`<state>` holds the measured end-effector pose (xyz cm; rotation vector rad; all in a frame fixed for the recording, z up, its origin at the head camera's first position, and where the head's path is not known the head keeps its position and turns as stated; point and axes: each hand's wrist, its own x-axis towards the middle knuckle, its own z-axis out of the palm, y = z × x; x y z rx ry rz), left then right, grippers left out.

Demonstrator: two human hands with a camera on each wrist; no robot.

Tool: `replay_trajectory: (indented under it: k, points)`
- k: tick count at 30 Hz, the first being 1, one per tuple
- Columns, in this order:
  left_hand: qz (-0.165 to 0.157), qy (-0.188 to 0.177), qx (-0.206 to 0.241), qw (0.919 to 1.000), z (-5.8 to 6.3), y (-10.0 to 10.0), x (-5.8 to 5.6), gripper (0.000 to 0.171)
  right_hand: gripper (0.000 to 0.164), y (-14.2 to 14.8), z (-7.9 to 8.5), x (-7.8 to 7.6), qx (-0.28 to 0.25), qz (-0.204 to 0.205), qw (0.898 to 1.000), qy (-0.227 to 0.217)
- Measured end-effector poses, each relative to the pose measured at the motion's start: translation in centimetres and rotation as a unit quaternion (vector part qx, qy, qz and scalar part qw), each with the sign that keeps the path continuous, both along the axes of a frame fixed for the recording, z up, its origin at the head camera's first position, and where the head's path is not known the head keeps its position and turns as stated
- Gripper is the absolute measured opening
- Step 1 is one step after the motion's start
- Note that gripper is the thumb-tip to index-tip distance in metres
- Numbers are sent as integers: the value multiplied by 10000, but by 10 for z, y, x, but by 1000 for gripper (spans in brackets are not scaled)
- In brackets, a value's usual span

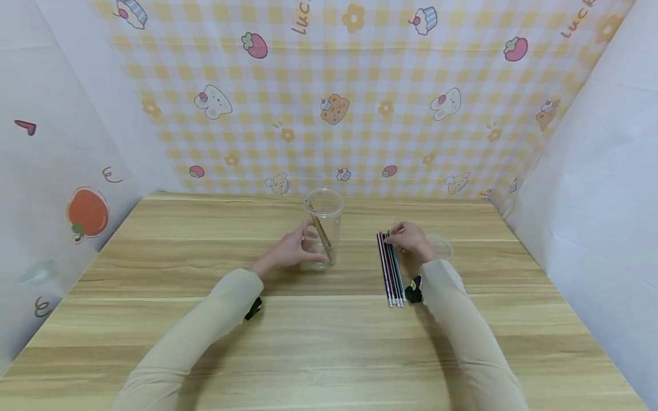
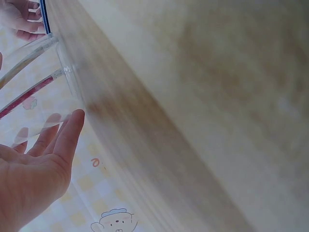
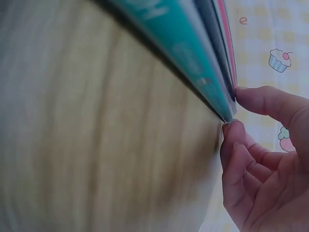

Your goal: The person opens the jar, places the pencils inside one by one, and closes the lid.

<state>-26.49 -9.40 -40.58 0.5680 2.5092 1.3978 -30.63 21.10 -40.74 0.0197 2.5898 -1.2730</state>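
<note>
Clear plastic makes up the tall cup (image 1: 337,228), which stands upright near the back of the wooden table (image 1: 329,354), with slim pencils (image 1: 321,232) leaning inside it. The left hand (image 1: 292,249) holds this cup from its left side, the fingers (image 2: 71,135) spread wide and only gently bent round the wall; in the left wrist view some of them show through the plastic. That same view shows two leaning pencils, one tan and one red, with their lower ends down at the cup's bottom. To the cup's right, well apart from it, a row of pencils (image 1: 393,274) lies side by side on the wood, their pale ends toward the person. The right hand (image 1: 409,236) is at the far ends of this row, its thumb (image 3: 263,101) and fingertip drawn close together, a narrow gap with the pencil ends pinched between them. Teal, dark and pink barrels show there; how many pencils the pinch takes in I cannot tell. Just beside the right hand, partly behind the wrist, lies a clear round lid (image 1: 443,246). Pale sleeves (image 1: 205,322) cover both arms, and a yellow checked cloth (image 1: 334,68) with cartoon pictures hangs behind the table.
</note>
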Motion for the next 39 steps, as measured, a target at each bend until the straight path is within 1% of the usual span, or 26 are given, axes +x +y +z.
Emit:
replay_trajectory:
  k: [3,7,8,11,13,14,17,19,22,27,32,35,39]
  points:
    - [-15,23,7,10000,0,0,1,93,36,-3,2,1,171,-94,9998,-57]
    - [-30,132,-8,9999,1,0,1,93,33,-5,3,1,204,-100,9997,-121]
    - [-36,158,-9,9999,1,0,2,93,31,-5,3,0,189,-88,9997,-131]
    - [-48,160,11,9999,1,0,2,92,17,-5,3,-1,172,-19,9998,-131]
    - [-49,119,23,9999,2,0,2,91,13,-6,3,-1,194,8,9998,-101]
    - [-31,52,42,10000,2,-1,2,92,15,-6,3,-1,212,6,9997,-78]
    - [-25,29,46,10000,2,-1,1,91,17,-5,4,-1,342,-4,9994,0]
    - [-46,99,23,9999,1,-1,1,90,17,-4,4,0,415,-55,9991,26]
    - [-47,109,28,9999,1,-1,1,89,20,-2,4,0,530,-52,9986,44]
    - [-25,-1,43,10000,3,-1,1,90,26,0,4,1,417,-93,9991,65]
    - [-4,-9,4,10000,1,-1,1,90,24,-1,7,3,98,-221,9994,236]
    - [9,-24,-17,10000,2,-1,1,90,23,-2,11,4,21,-299,9990,321]
    - [26,-32,-28,10000,2,-1,1,91,24,-1,19,4,27,-263,9984,509]
